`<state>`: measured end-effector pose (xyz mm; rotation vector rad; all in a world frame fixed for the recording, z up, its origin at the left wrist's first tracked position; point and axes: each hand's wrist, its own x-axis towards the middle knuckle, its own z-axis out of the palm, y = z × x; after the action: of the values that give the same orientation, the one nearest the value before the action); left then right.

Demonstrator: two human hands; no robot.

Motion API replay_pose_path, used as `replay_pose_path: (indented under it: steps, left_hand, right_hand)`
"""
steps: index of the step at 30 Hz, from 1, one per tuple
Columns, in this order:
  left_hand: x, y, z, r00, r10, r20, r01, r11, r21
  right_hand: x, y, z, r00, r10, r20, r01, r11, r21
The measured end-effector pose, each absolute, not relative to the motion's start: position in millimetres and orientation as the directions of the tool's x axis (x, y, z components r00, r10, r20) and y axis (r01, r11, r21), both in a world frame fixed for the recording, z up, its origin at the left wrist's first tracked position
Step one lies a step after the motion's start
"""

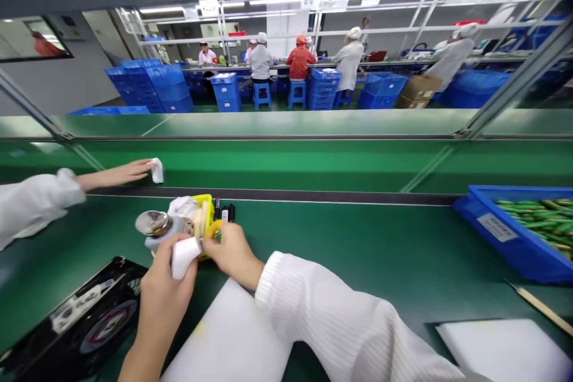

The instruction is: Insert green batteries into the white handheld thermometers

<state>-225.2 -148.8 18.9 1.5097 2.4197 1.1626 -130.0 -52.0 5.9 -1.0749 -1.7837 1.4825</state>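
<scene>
My left hand (166, 289) is closed around a small white plastic block (184, 256), held up over the green bench. Close by on its right, my right hand (233, 252) pinches a yellow curved handle (213, 228). Its fingertips are right beside the white block; whether a tip touches the block is hard to make out. Just behind both hands stands a yellow basket (206, 203) with white cloth-like material in it. A round metal dish (153, 223) on a pale container sits left of the basket. Below my hands lies a white foam sheet (237, 334).
A black bin (71, 328) lies at the left, a blue bin (514, 239) of green parts at the right. Dark pens (227, 213) lie behind the basket. Another person's hand (120, 174) holds a white piece (157, 171) over the green belt (290, 164). A brush-like stick (544, 307) lies right.
</scene>
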Motion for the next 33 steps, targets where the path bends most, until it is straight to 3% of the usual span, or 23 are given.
replay_pose_path:
  steps: [3, 5, 7, 12, 17, 20, 24, 28, 33]
  left_hand:
    - [-224, -149, 23, -0.607, 0.753, 0.253, 0.579, 0.201, 0.790]
    - [-225, -149, 23, -0.604, 0.771, 0.200, 0.378, 0.057, 0.924]
    - [-227, -149, 23, -0.561, 0.811, 0.165, 0.132, -0.110, 0.985]
    - [-223, -158, 39, -0.482, 0.873, 0.077, -0.323, -0.259, 0.910]
    - [-190, -175, 98, -0.390, 0.896, -0.212, -0.751, -0.176, 0.637]
    - [-167, -178, 133, -0.333, 0.878, -0.346, -0.857, -0.128, 0.500]
    - [-145, -180, 157, -0.242, 0.896, -0.373, -0.917, -0.085, 0.390]
    - [-125, -184, 165, -0.186, 0.913, -0.363, -0.904, -0.014, 0.428]
    - [-98, -188, 177, -0.197, 0.882, -0.428, -0.866, 0.048, 0.498]
  right_hand:
    - [-131, -44, 10, -0.395, 0.903, -0.168, -0.033, -0.196, -0.980]
    - [-125, -42, 18, -0.459, 0.874, -0.160, -0.200, -0.277, -0.940]
    - [-117, -45, 30, -0.537, 0.835, -0.116, -0.300, -0.318, -0.900]
    - [-93, -63, 64, -0.633, 0.774, 0.016, -0.354, -0.271, -0.895]
    - [-68, -89, 99, -0.700, 0.696, 0.160, -0.407, -0.204, -0.890]
    - [-50, -107, 119, -0.732, 0.648, 0.212, -0.419, -0.182, -0.889]
    - [-27, -128, 137, -0.743, 0.646, 0.173, -0.362, -0.170, -0.917]
    - [-10, -142, 144, -0.730, 0.670, 0.137, -0.290, -0.122, -0.949]
    - [9, -152, 149, -0.694, 0.681, 0.233, -0.242, 0.084, -0.967]
